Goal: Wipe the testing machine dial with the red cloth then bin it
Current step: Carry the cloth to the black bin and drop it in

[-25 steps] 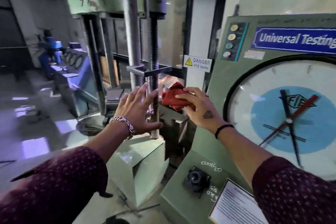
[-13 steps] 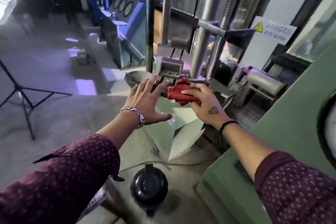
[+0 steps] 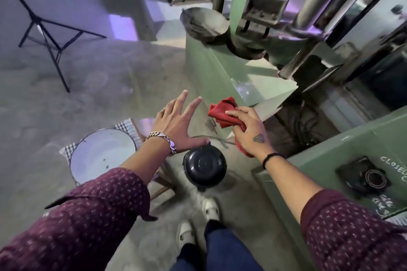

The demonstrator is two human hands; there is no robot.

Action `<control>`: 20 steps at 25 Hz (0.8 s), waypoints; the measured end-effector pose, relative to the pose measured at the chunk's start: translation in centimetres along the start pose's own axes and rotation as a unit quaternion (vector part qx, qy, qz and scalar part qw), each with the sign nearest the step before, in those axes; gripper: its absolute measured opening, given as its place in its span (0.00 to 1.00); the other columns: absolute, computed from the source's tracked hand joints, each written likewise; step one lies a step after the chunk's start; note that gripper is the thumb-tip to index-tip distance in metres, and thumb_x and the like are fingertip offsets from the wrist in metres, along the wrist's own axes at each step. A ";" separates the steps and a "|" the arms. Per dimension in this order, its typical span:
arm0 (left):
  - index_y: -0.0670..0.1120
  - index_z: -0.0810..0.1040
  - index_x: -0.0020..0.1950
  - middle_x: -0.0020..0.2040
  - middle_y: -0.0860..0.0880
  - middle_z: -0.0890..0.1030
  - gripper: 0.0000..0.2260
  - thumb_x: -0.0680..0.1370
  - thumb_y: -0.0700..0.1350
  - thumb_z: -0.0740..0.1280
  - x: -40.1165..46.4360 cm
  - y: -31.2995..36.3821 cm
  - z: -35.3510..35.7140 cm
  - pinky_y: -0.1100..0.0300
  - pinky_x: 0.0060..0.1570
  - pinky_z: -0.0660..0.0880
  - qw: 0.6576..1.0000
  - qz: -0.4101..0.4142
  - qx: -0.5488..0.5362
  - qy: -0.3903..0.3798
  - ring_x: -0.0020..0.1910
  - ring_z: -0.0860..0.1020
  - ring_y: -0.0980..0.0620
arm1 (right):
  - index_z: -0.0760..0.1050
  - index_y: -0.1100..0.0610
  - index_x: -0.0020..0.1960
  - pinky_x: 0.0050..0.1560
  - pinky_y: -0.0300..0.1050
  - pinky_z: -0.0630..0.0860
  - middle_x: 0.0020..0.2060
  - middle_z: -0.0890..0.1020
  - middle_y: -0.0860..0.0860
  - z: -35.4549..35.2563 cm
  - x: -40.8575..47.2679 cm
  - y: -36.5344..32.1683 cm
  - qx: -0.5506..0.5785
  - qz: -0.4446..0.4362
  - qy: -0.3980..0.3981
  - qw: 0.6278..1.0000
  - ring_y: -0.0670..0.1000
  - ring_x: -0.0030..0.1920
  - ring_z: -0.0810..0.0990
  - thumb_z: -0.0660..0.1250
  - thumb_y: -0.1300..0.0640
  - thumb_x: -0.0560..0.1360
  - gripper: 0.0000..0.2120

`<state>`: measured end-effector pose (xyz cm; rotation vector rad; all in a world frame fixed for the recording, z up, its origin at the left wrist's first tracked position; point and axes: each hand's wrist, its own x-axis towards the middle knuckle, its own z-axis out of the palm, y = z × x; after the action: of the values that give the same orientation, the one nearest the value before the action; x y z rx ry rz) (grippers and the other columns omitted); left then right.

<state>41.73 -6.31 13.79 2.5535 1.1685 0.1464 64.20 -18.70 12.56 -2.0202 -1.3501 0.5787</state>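
Observation:
My right hand (image 3: pixel 248 130) grips the crumpled red cloth (image 3: pixel 222 112), held in the air beside the green machine base. My left hand (image 3: pixel 176 125) is spread with fingers apart and holds nothing; its thumb hangs just above a small black bin with a closed domed lid (image 3: pixel 204 166) on the floor in front of my feet. The cloth is up and to the right of the bin's lid. The dial is out of view; only the green console's lower panel (image 3: pixel 330 152) with a black knob shows at the right.
A white round bucket (image 3: pixel 101 156) stands on a checked cloth to the left of the bin. The green loading frame base (image 3: pixel 211 68) with steel columns rises ahead. A black tripod (image 3: pixel 48 35) stands at far left on the concrete floor. My shoes (image 3: pixel 198 222) are just behind the bin.
My view has tipped down from the dial to the floor. Both hands have come lower, over the black bin, the right one still holding the red cloth.

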 end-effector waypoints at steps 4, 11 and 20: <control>0.65 0.48 0.87 0.90 0.49 0.47 0.57 0.63 0.83 0.66 -1.1 -3.4 3.8 0.35 0.74 0.68 0.999 -0.031 -0.002 -0.040 0.83 0.60 0.37 | 0.87 0.52 0.70 0.82 0.56 0.72 0.70 0.79 0.56 4.5 -1.1 3.7 0.013 0.051 -0.022 0.998 0.57 0.73 0.79 0.70 0.69 0.76 0.25; 0.66 0.46 0.87 0.90 0.50 0.46 0.56 0.64 0.81 0.66 0.0 -5.3 10.7 0.35 0.77 0.65 0.991 -0.072 -0.024 -0.112 0.84 0.60 0.37 | 0.87 0.55 0.68 0.80 0.46 0.70 0.71 0.80 0.57 9.3 -3.7 10.8 0.034 0.160 -0.032 0.986 0.57 0.73 0.80 0.69 0.76 0.74 0.28; 0.67 0.43 0.86 0.90 0.51 0.43 0.57 0.66 0.77 0.70 3.6 -5.7 18.5 0.36 0.78 0.64 0.979 -0.066 -0.033 -0.190 0.86 0.55 0.40 | 0.88 0.57 0.66 0.74 0.32 0.71 0.69 0.81 0.55 14.1 -6.0 18.8 0.027 0.177 -0.090 0.980 0.52 0.68 0.82 0.68 0.78 0.73 0.28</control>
<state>44.19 -4.75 -5.74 2.3007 1.1527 -0.3164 64.81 -25.71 -10.64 -2.2215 -1.0608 0.9663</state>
